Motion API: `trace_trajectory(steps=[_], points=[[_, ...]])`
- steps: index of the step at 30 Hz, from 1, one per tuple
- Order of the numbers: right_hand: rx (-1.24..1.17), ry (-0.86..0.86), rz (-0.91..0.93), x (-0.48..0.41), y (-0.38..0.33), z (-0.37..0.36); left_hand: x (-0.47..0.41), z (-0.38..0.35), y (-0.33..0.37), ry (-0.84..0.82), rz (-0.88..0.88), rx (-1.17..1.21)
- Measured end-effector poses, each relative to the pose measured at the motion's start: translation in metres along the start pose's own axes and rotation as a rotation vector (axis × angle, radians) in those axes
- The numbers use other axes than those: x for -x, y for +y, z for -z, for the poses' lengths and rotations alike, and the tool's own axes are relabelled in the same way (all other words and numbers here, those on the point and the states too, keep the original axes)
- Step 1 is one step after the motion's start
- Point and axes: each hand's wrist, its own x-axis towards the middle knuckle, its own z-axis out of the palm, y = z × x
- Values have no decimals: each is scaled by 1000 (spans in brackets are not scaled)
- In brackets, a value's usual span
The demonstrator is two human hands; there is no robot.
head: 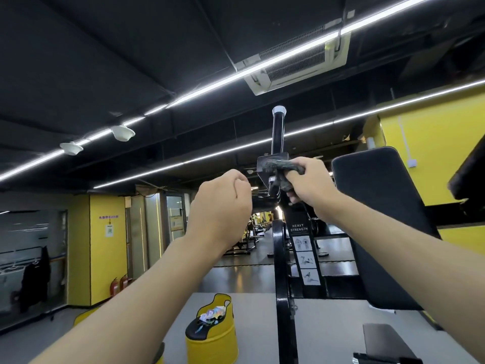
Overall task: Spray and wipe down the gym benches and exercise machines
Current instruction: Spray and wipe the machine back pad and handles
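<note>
A black exercise machine point(280, 258) rises in front of me, with an upright post point(277, 132) capped in chrome and a label reading HEAVY STRENGTH. My right hand point(309, 179) grips a dark grey cloth point(278, 169) and presses it against the bracket at the foot of the post. My left hand point(223, 203) is raised beside it, closed in a fist; whether it grips part of the machine is hidden. A black padded backrest point(378, 206) stands to the right. No spray bottle is in view.
A yellow and black drum-shaped bin point(212, 334) with litter inside stands low in the middle. Two red fire extinguishers point(119, 283) lean at a yellow pillar on the left. More machines line the aisle behind. A dark flat pad point(383, 342) lies at bottom right.
</note>
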Motion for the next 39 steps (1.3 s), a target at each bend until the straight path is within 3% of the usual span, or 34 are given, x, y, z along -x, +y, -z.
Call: trace_trajectory(steps=[4, 9, 14, 23, 39], points=[[-285, 242, -386, -30, 67, -12, -1, -2, -3, 26, 18, 6], [-548, 393, -454, -50, 97, -34, -5, -4, -6, 45, -23, -11], [-901, 357, -442, -63, 91, -52, -4, -3, -5, 58, -58, 19], [-931, 126, -497, -43, 96, -57, -5, -7, -6, 75, -58, 15], [-1054, 159, -611, 0, 71, -82, -7, -7, -7, 56, -13, -3]])
